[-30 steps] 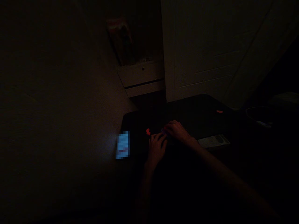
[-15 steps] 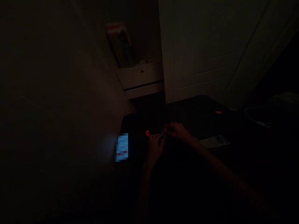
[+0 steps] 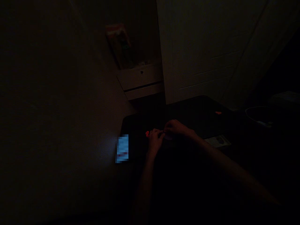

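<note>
In deep gloom, my left hand [image 3: 155, 141] is over the dark table [image 3: 187, 109], its fingers bent toward my right hand [image 3: 177, 127]. The fingers of my right hand are pinched together close to the left fingertips. What either hand grips is too dark to name. A dim, pale purplish rounded thing [image 3: 168, 136] shows just below the right fingers. Beside the left fingers, on their left, lies a small bright red-orange piece [image 3: 147, 133]. Another small orange piece [image 3: 218, 112] is farther off on the table's right part.
A lit screen [image 3: 122, 148], blurred into blocks, is at the table's left edge beside the wall [image 3: 70, 125]. A flat printed sheet [image 3: 217, 141] lies right of my right forearm. Behind are a white drawer unit [image 3: 142, 78] and a pale door-like panel [image 3: 199, 62]. A white cable [image 3: 250, 116] curves at right.
My hands have come closer together and their fingers have drawn in. The red glow at my right fingertips has faded, and the pale rounded thing shows more plainly below them.
</note>
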The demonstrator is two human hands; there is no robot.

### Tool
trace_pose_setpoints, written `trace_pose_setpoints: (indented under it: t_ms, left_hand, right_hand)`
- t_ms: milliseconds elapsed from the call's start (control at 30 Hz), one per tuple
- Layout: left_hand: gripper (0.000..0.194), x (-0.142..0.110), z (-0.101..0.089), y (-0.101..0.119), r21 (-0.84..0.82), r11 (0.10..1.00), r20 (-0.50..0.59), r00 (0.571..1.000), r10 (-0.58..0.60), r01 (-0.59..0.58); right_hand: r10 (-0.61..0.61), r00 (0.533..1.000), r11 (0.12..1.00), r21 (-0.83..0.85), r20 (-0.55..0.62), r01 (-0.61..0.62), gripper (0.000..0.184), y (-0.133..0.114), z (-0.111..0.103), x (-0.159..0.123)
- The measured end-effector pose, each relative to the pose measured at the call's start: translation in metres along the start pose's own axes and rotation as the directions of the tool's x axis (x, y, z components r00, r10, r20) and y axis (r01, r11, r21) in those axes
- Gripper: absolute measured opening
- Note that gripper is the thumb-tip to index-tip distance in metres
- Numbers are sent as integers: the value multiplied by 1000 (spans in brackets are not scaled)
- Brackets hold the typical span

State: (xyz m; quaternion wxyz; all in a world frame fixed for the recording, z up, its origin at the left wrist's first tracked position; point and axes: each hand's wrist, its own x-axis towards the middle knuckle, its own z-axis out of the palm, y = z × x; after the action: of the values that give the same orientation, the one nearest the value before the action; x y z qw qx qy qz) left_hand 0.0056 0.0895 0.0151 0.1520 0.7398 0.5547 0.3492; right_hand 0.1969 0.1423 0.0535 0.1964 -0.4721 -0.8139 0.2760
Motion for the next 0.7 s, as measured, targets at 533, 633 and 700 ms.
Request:
trace_pose_setpoints:
  t_ms: [533,633,700]
  left_hand:
    - [18,-3,8,-7,-17,999,-37,999,37,-38]
    - [17,-3,8,-7,-34,999,-35,999,37,-39]
    - [16,-1,7,-5,-29,999,-36,999,29,-31]
  right_hand:
    - [182,960,981,21,214,-190,14,-3,-13,27]
    - [193,956,979,23,220,-203,14,-1,-11,31]
    - [190,964,979,42,189,-201,14,5,-8,31]
